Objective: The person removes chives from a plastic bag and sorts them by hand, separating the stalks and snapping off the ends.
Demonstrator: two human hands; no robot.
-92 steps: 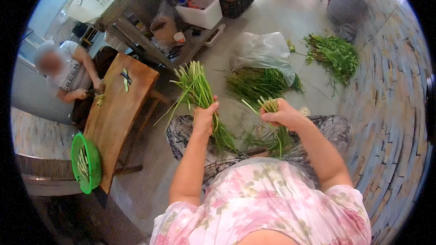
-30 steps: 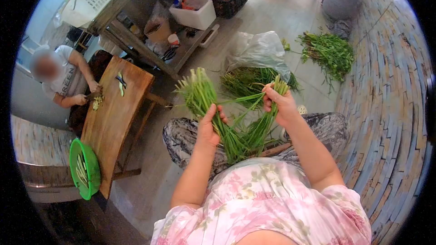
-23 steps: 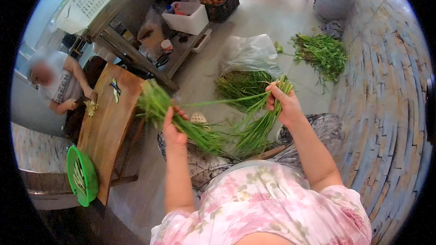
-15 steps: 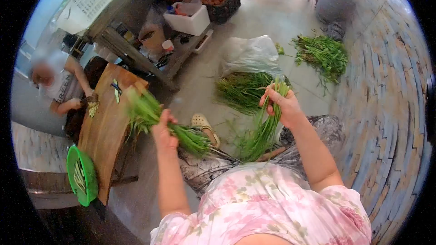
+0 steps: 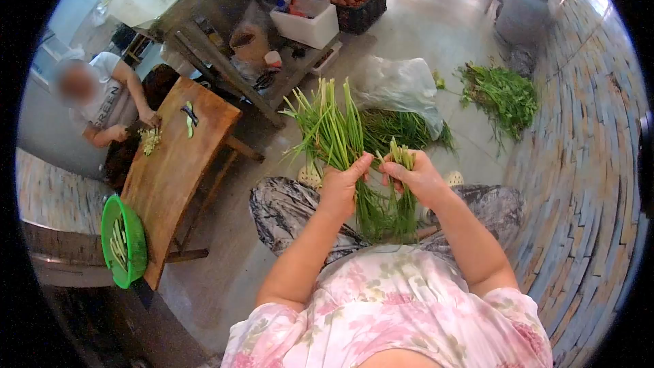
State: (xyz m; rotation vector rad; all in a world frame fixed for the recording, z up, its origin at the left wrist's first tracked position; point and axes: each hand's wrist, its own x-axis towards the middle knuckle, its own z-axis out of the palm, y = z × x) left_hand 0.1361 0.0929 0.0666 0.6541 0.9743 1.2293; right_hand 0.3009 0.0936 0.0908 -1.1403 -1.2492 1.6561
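Note:
In front of my lap, my left hand (image 5: 340,187) is closed round a large bunch of long green chives (image 5: 330,126), whose stem ends fan up and to the left. Close beside it, my right hand (image 5: 417,176) grips a smaller bunch of chives (image 5: 405,215), with pale cut ends up and leaves hanging down. The fingertips of both hands almost meet; I cannot tell whether they touch. Behind my hands, a larger pile of chives (image 5: 395,128) lies on the floor, partly under a clear plastic bag (image 5: 405,88).
Leafy greens (image 5: 501,99) lie at the right near a gas cylinder (image 5: 523,10). To the left, a person (image 5: 112,99) works at a low wooden table (image 5: 197,119); a green basket (image 5: 139,242) stands at its near end. A white box (image 5: 306,26) sits on a low shelf.
My left hand has swung in from the left with its bunch and is now beside my right hand. My right hand has moved slightly down. The view has shifted a little.

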